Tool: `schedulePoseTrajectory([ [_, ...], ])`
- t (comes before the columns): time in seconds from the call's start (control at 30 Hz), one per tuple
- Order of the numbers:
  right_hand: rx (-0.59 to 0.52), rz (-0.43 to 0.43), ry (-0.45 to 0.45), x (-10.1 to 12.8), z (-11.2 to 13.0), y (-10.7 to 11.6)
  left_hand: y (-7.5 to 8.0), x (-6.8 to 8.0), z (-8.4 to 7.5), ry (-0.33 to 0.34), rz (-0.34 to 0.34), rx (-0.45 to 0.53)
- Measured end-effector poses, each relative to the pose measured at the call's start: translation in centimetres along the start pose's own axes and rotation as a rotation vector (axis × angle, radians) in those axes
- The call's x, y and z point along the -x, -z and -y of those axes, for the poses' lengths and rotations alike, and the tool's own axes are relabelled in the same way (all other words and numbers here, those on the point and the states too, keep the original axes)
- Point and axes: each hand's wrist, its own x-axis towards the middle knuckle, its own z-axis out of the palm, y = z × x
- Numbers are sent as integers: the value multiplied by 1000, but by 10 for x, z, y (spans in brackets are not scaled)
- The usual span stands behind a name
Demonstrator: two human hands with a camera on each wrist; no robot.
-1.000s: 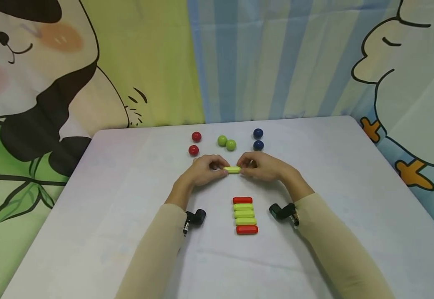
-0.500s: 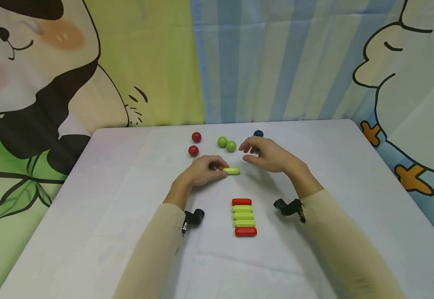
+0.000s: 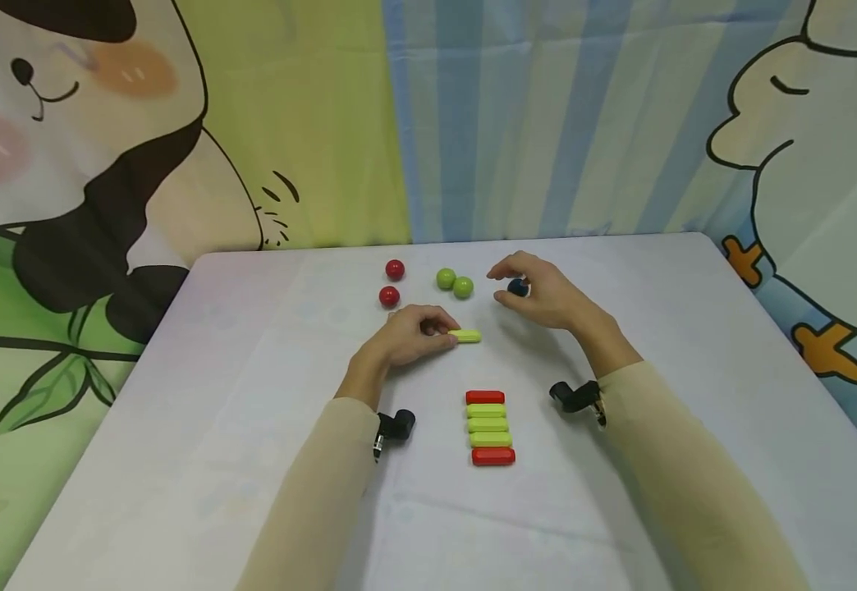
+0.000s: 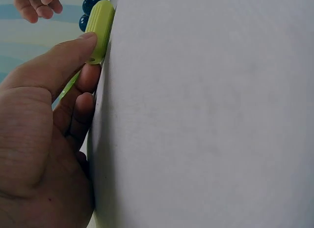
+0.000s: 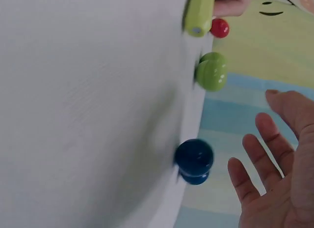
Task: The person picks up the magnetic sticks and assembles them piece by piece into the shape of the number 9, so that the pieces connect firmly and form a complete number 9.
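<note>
My left hand [image 3: 410, 335] pinches the near end of a short, ridged yellow-green bar [image 3: 467, 336] between thumb and fingers. The bar lies level at the table surface. In the left wrist view the thumb presses on the bar's side [image 4: 101, 29]. Farther back on the right, my right hand [image 3: 547, 291] hovers with spread fingers, partly hiding a dark blue ball [image 3: 518, 287]. In the right wrist view two blue balls [image 5: 195, 156] show, one behind the other, apart from the fingers. Nothing is held in that hand.
Two red balls [image 3: 395, 269] and two touching green balls [image 3: 463, 286] lie at the back of the white table [image 3: 266, 394]. Nearer the front is a stacked row of bars, with a red bar [image 3: 493, 455] at each end and yellow-green bars [image 3: 488, 425] between.
My right hand has let go of the yellow-green bar's right end and moved back and right to the blue balls. The left hand keeps its hold on the bar.
</note>
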Motion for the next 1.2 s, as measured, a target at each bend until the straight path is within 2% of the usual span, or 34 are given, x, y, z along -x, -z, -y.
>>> schedulePoseTrajectory([
  [0.23, -12, -44, 9, 2, -21, -3, 0, -1, -2, 16, 3, -8],
  [0.47, -28, -55, -47, 2, -31, -5, -1, -1, -1, 31, 5, -11],
  [0.7, -28, -24, -137, -5, -28, -7, 0, -2, 0, 27, -3, -3],
  [1.0, 17, -14, -118, -6, -29, -11, 1, -5, -2, 28, 12, -15],
  [1.2, 71, 72, -226, -3, -25, -14, 6, -4, -2, 28, 38, -18],
])
